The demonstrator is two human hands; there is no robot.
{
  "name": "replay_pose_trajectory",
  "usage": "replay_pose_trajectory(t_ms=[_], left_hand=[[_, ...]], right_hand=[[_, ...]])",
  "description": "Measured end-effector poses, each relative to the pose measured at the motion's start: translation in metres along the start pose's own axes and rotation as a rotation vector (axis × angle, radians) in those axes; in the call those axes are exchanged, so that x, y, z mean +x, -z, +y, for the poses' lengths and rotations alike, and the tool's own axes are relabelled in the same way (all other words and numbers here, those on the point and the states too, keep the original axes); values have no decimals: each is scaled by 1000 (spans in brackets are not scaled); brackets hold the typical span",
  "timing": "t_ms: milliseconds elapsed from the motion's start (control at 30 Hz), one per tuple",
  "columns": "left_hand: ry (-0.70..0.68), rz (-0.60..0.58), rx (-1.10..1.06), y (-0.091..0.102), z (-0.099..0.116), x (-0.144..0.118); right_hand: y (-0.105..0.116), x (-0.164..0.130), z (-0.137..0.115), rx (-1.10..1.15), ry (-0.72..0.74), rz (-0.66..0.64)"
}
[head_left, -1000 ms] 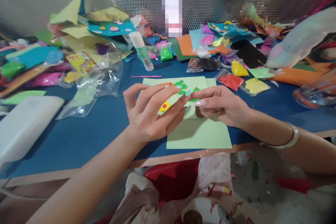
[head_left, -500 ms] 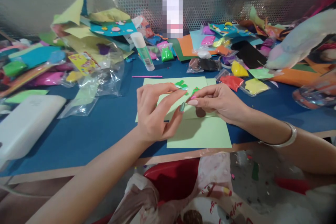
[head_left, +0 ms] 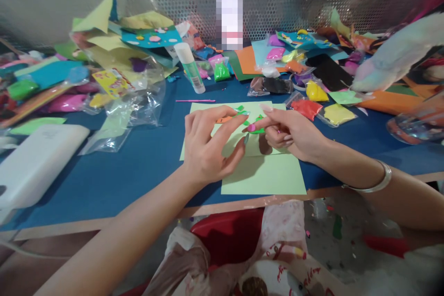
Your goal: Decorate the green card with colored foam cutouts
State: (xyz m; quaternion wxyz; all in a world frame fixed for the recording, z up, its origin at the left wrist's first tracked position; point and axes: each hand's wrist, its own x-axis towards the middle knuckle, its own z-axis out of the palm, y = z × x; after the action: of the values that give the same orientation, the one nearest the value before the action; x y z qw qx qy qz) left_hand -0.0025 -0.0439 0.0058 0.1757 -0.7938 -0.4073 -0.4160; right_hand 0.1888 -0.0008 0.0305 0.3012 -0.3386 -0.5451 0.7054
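Observation:
Over the pale green paper (head_left: pixel 263 175), my left hand (head_left: pixel 208 143) hovers with curved fingers and thumb apart, nothing between them. Facing it, my right hand (head_left: pixel 294 132) has its index finger stretched out and thumb lifted away; the other fingers curl in. A small round pink clay piece (head_left: pixel 251 127) is at the index fingertip; whether it sticks to the finger or rests on the paper I cannot tell. Around the fingers lie green clay shapes (head_left: pixel 257 132), an orange piece (head_left: pixel 225 120) and a brown piece (head_left: pixel 265 144), partly hidden by my hands.
Behind the paper lie a thin pink stick (head_left: pixel 195 101) and an upright glue stick (head_left: pixel 190 68). Bagged clay, such as a red packet (head_left: pixel 305 108), sits back right. A white device (head_left: pixel 45 162) and clear plastic bags (head_left: pixel 107 138) are at left, a clear container (head_left: pixel 419 120) at right.
My right thumb has lifted off the index finger, opening the pinch, and the pink piece now shows at the index fingertip. My left fingers have shifted slightly right.

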Motion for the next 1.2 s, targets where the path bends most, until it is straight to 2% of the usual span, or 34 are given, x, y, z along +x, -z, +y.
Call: replay_pose_trajectory(t_ms=[200, 433, 767, 1200], left_hand=[[51, 0, -29, 1, -2, -1], [-35, 72, 7, -6, -10, 1], [-62, 67, -22, -5, -7, 1], [1, -37, -84, -5, -7, 0]], right_hand=[[-1, 1, -4, -39, -13, 56], [1, 4, -3, -122, -104, -12], [1, 4, -1, -192, -107, 4], [0, 3, -1, -248, -59, 10]])
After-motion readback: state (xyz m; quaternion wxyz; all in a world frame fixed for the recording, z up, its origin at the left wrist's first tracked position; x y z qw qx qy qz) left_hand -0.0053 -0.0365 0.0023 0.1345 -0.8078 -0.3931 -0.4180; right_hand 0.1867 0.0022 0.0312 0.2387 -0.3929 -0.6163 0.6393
